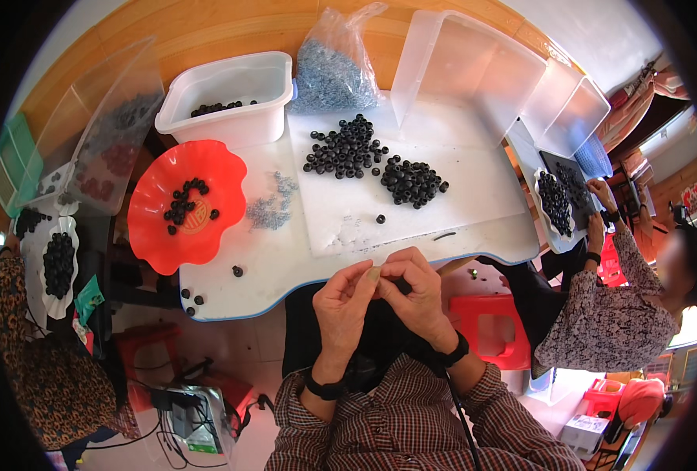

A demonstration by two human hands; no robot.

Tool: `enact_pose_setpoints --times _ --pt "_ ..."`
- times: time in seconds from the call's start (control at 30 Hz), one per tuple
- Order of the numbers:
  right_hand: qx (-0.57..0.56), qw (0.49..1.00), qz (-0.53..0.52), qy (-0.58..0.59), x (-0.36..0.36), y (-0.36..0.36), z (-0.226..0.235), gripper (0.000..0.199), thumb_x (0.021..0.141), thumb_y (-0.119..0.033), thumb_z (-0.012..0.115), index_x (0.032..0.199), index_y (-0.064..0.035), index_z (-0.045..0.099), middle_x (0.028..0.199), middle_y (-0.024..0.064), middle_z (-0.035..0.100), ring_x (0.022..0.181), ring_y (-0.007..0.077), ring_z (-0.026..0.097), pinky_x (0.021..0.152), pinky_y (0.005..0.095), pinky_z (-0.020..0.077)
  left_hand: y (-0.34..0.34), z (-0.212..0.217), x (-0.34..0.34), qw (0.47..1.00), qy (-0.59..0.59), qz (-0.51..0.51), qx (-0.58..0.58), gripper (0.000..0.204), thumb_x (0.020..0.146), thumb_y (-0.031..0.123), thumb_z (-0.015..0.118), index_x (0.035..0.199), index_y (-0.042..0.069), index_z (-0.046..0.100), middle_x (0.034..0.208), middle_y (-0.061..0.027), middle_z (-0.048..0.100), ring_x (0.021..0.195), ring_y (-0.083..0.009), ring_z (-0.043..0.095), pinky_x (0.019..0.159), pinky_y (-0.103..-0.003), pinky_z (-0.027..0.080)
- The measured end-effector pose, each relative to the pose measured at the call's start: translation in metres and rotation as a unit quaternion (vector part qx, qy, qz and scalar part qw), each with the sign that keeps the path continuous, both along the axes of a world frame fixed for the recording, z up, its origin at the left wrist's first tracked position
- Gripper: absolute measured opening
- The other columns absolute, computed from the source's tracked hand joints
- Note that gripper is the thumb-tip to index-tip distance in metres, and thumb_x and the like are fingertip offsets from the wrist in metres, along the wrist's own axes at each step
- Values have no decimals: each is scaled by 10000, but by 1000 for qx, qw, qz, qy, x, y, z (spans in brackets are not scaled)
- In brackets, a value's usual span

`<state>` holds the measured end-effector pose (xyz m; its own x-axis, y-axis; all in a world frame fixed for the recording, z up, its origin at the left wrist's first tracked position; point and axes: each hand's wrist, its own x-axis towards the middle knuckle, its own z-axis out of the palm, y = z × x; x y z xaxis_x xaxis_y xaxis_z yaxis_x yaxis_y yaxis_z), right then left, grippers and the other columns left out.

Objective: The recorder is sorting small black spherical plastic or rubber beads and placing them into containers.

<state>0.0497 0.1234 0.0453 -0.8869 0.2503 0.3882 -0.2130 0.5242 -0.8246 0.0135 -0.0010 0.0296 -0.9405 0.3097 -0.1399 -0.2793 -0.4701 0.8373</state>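
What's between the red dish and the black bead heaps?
Small bluish pieces lie scattered on the white table there, in the head view.

- wood panelling lined the desk's far edge;
- a red stool stood by its near right corner;
- pale floor tiles lay off its near edge

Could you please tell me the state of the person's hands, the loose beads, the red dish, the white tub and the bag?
Left hand: pinched; any held item is indiscernible
Right hand: pinched, close beside it
Black beads: loose, mostly in two piles
Red scalloped dish: holding black beads
White tub: uncovered, black beads inside
Clear bag: upright, holding bluish bits
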Motion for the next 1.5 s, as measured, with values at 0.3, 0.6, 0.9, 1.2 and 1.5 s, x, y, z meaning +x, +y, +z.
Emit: enact_pose_setpoints --times 0.3,0.6,0.9,1.2,1.5 --pt "39 999 10 19 1 -7 1 154 781 21 709 921 5 649 926 91 580 740 157 614 655 260 521 -7 -11 -8 998 -51 -35 25 207 923 76 619 1079 -58 644 936 -94 677 786 -138 649 706 -255 557" --pt "-158 987 25 5 9 -3 -2 118 838 -3 674 956 5 665 951 49 569 802 91 560 705 209 454 -17 -19 -17 961 -99 -102 236 248 959 117 565 1122 -64 613 922 -146 679 726 -157 648 662 -258 558" --pt "-149 988 16 -21 9 -5 -2 93 844 1 664 937 2 663 933 39 573 787 80 527 678 202 420 -19 -20 -20 947 -99 -99 290 226 960 103 560 1113 -51 619 936 -170 684 702 -141 637 614 -235 547" --pt "-128 991 24 -32 5 -10 1 72 833 3 673 905 -4 673 894 28 578 741 70 525 643 200 418 -28 -9 -25 962 -85 -35 256 214 955 123 577 1087 -38 627 913 -139 678 672 -124 611 591 -238 526" --pt "-106 992 42 -50 0 -11 -3 72 833 -12 679 904 3 678 882 41 594 723 85 556 635 205 445 -69 20 -61 974 2 225 13 210 938 170 619 1040 -12 645 829 -68 640 613 -98 571 529 -230 494"
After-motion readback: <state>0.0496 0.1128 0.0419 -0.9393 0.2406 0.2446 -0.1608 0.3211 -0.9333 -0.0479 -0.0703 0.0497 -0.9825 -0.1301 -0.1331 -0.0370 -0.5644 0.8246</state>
